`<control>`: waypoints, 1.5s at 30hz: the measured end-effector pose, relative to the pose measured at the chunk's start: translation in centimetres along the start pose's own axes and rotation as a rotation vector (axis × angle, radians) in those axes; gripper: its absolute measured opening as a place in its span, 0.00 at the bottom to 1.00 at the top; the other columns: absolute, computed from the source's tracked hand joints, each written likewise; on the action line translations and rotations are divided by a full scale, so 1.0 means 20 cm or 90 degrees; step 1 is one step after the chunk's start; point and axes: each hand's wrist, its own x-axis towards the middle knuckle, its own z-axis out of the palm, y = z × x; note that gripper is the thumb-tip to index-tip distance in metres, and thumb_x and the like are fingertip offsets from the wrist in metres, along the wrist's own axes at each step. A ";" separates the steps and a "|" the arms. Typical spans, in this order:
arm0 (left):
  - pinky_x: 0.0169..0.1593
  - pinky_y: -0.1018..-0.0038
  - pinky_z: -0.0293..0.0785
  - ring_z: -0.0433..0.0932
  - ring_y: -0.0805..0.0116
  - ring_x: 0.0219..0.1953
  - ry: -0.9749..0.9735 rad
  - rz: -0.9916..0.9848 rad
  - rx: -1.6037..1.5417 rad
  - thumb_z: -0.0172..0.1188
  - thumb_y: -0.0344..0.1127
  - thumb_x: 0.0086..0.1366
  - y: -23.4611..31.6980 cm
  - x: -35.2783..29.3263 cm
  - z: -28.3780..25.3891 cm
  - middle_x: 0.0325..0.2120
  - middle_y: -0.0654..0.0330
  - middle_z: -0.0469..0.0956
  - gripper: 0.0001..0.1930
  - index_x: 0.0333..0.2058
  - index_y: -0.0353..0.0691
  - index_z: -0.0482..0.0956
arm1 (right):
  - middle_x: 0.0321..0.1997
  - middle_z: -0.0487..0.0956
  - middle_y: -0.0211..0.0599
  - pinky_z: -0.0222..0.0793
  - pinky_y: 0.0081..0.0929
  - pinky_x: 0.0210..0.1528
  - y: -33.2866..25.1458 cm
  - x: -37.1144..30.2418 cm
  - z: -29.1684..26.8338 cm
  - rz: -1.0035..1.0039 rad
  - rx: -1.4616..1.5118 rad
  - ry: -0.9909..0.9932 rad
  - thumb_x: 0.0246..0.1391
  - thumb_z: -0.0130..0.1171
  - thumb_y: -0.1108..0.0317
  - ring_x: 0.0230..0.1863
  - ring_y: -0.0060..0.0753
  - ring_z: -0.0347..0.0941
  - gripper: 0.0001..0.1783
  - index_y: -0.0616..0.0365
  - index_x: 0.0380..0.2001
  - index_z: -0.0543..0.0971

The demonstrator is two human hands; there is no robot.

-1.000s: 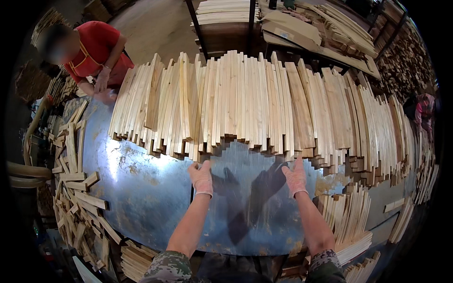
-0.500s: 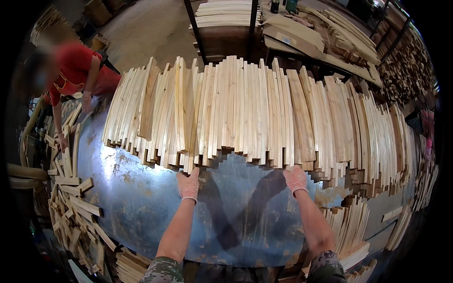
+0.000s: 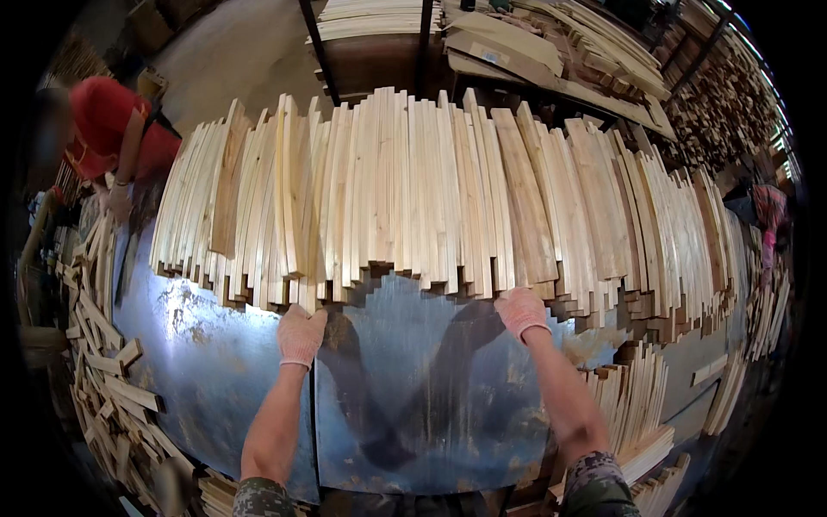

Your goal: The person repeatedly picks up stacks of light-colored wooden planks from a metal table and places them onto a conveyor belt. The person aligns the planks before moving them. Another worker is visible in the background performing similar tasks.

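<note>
A wide row of pale wooden strips (image 3: pixel 405 185) lies side by side on the blue-grey metal table (image 3: pixel 413 362), their near ends uneven. My left hand (image 3: pixel 301 334), in a pinkish knit glove, is at the near ends left of the middle, thumb standing apart from the fingers. Farther right, my right hand (image 3: pixel 522 312), gloved alike, rests its fingers against the strip ends. Neither hand shows a strip lifted off the table. The fingertips of both hands are partly hidden at the wood.
Loose short offcuts (image 3: pixel 121 392) are heaped along the left edge. A co-worker in red (image 3: pixel 103 129) bends over at the far left. Shorter strips (image 3: pixel 633 383) stand stacked at the right. Beyond the row are a dark metal rack (image 3: pixel 422 52) and flattened cardboard (image 3: pixel 504 47).
The view has shifted, so the row sits farther left. My hands are wider apart. A strip end that stuck out at my left hand no longer does. The co-worker's arm has moved.
</note>
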 end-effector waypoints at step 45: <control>0.78 0.42 0.49 0.49 0.28 0.78 -0.054 0.303 0.267 0.50 0.54 0.79 -1.36 -0.70 0.27 0.77 0.36 0.52 0.35 0.75 0.37 0.61 | 0.72 0.74 0.50 0.67 0.35 0.72 0.74 -1.07 0.93 -0.081 0.733 0.225 0.67 0.65 0.60 0.71 0.40 0.72 0.41 0.65 0.76 0.63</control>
